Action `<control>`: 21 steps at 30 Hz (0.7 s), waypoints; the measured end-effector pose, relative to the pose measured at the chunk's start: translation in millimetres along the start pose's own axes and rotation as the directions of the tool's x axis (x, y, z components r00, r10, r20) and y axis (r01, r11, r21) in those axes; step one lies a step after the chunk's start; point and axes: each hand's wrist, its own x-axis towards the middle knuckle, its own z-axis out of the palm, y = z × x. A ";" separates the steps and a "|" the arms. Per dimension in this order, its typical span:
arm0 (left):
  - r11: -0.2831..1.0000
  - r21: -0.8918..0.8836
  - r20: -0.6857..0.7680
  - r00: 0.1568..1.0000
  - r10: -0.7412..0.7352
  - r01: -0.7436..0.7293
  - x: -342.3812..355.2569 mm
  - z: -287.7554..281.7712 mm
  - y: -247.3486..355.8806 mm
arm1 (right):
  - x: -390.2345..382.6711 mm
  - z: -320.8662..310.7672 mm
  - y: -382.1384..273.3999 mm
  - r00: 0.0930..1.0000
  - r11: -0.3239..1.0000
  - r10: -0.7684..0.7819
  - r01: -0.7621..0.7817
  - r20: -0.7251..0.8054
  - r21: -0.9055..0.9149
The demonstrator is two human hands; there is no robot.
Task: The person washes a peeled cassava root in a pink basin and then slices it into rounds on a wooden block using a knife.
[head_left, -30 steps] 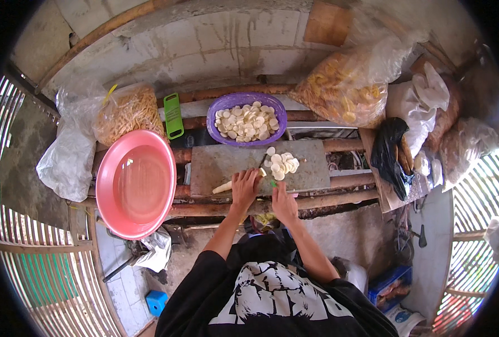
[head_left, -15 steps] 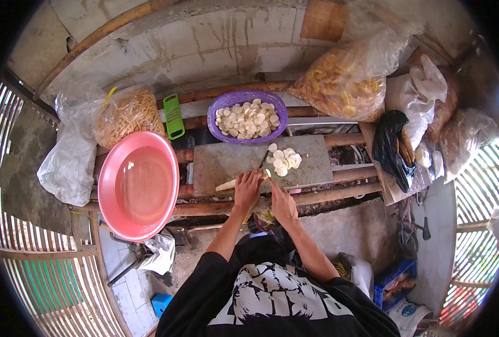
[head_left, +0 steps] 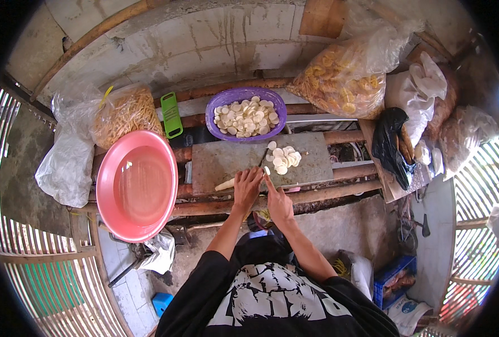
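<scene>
My left hand is closed round a peeled white root, cassava by its look, lying along the near edge of a grey cutting slab. The root's tapered end sticks out to the left. At its right end, my right hand grips a knife with a pinkish handle, index finger stretched forward; the dark blade points away from me. A pale slice is by the blade. Just beyond lies a loose heap of round white slices. Behind the slab, a purple basin holds many similar slices.
A pink basin of liquid stands at the left. Near it are a green slicer and a bag of fried sticks. At the right are a large bag of yellow chips and a black plastic bag. Gaps separate the bench poles.
My right hand and the knife have shifted slightly at the root's cut end, where a pale slice now shows upright. My left hand keeps its hold; the slice heap looks the same.
</scene>
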 end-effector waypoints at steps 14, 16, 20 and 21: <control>0.998 -0.053 -0.006 1.000 -0.028 0.027 1.9 -0.1 3.7 | 7.9 -16.4 -12.1 0.997 0.996 0.044 -0.040 0.055 -0.075; 1.000 -0.031 -0.029 1.000 0.002 -0.003 -0.5 3.2 1.9 | 10.1 -24.6 -16.8 0.988 0.991 0.085 -0.070 0.130 -0.112; 0.998 -0.058 -0.044 0.999 -0.022 0.020 -3.1 6.2 3.1 | 14.3 -30.4 -15.9 0.980 0.992 0.084 -0.066 0.180 -0.105; 0.999 -0.047 -0.029 1.000 -0.008 0.006 -3.2 6.7 3.0 | 15.5 -31.3 -15.3 0.976 0.992 0.090 -0.071 0.196 -0.103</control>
